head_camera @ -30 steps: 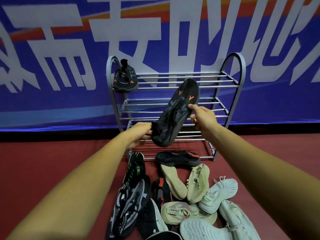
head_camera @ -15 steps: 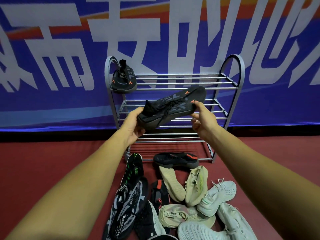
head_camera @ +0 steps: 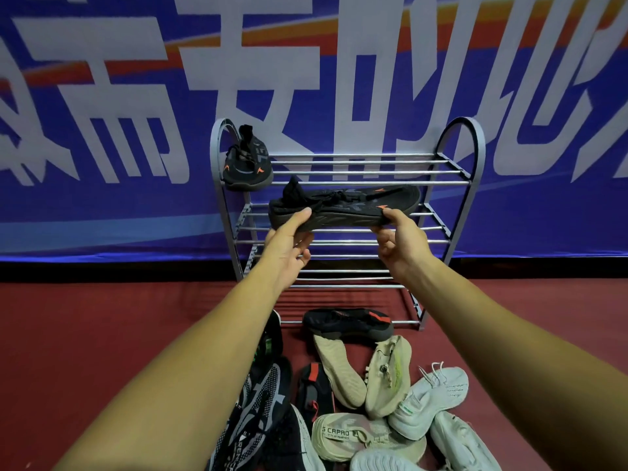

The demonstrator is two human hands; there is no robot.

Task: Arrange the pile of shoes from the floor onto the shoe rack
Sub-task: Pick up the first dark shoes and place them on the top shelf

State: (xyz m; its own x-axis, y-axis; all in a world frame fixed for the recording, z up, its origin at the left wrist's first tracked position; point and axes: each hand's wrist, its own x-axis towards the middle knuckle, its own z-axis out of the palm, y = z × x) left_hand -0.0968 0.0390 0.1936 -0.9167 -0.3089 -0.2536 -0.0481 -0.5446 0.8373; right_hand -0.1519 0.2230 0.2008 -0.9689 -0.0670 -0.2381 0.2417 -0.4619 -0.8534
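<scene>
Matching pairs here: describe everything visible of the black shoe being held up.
The held black shoe is a knit-looking sneaker with a sock-like collar, dark laces, orange marks near the toe and a dark sole. It lies roughly level, side-on, heel to the left, in the air before the upper shelves of the shoe rack. The left hand grips its heel; the right hand pinches the sole near the toe.

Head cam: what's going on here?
A person holds a black sneaker level in front of the shoe rack, left hand gripping the heel end, right hand pinching near the toe. A matching sneaker sits at the left end of the top shelf. The pile of shoes lies on the floor below.
</scene>
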